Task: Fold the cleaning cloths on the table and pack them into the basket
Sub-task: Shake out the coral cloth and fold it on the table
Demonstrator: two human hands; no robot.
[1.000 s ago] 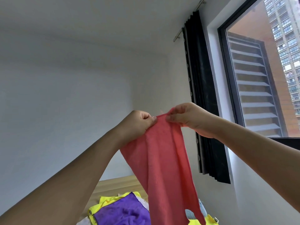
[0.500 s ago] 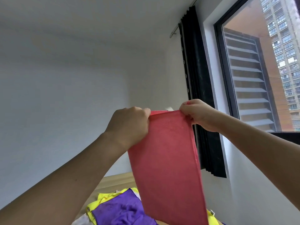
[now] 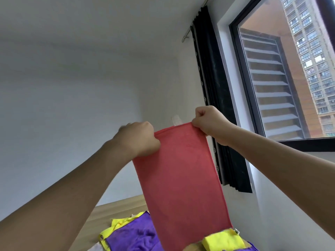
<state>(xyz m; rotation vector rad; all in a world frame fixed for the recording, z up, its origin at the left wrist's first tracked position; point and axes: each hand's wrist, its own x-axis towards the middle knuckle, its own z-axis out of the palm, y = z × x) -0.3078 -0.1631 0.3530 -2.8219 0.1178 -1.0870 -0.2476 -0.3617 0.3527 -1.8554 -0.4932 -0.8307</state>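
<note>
The red cloth (image 3: 179, 178) is hanging in the air in front of the person, held up by its top edge and stretched flat between both hands. It is falling as a long, smooth panel, tilted slightly so its lower end is drifting toward the right, and its bottom edge is overlapping the pile below. A small white tag (image 3: 175, 120) is sticking up from the top edge, nearer the right corner.

The left hand (image 3: 139, 138) is gripping the top left corner, fingers curled tight around the fabric. The right hand (image 3: 210, 122) is pinching the top right corner, fingers closed into a fist over it, and is sitting a little higher than the left.

Below the hanging cloth, a purple cloth (image 3: 134, 234) is lying crumpled on the wooden table (image 3: 112, 211). A yellow cloth (image 3: 116, 225) is peeking out from beneath it on the left, and another yellow piece (image 3: 223, 241) is lying to the right, just beside the red cloth's lower edge.

Behind the hands, a black curtain (image 3: 217, 98) is hanging bunched against the white wall, next to a dark-framed window (image 3: 241, 73) that is showing apartment blocks outside.
</note>
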